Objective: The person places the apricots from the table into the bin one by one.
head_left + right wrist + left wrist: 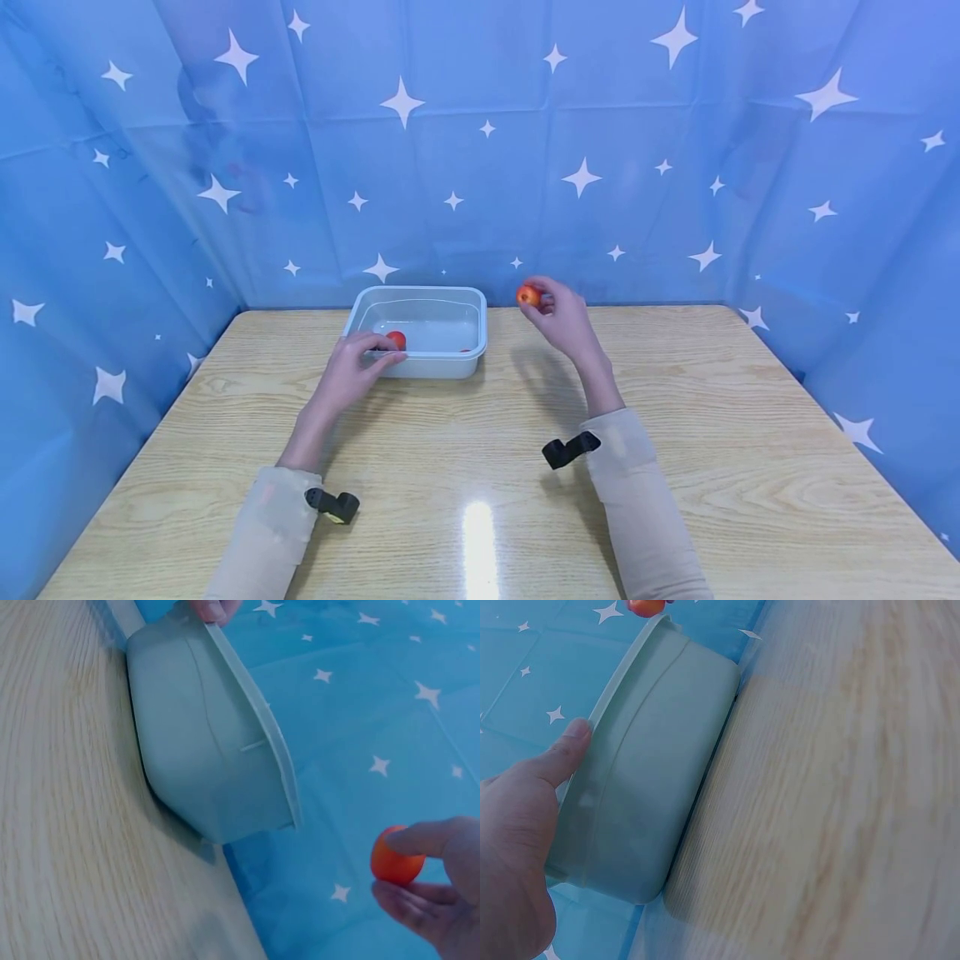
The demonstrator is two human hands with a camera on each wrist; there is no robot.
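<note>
Above the table's back edge, my right hand (558, 317) pinches a small red-orange apple (528, 296) between thumb and fingers. The right wrist view shows that apple (396, 856) off to the side of a pale blue-grey plastic basin (435, 367). At the basin's near left, my left hand (352, 367) holds the rim. Its thumb (568, 748) lies against the rim in the left wrist view, while the other fingers are hidden behind the wall. Inside the basin a red round fruit (397, 339) shows beside the left fingertips, and a sliver of red (465, 351) peeks over the near rim.
The basin stands on a wood-grain table (465, 450) near its back edge. A blue curtain (480, 150) with white stars hangs behind and along both sides. Each sleeve carries a small black camera mount, one on the left cuff (332, 505) and one on the right (570, 450).
</note>
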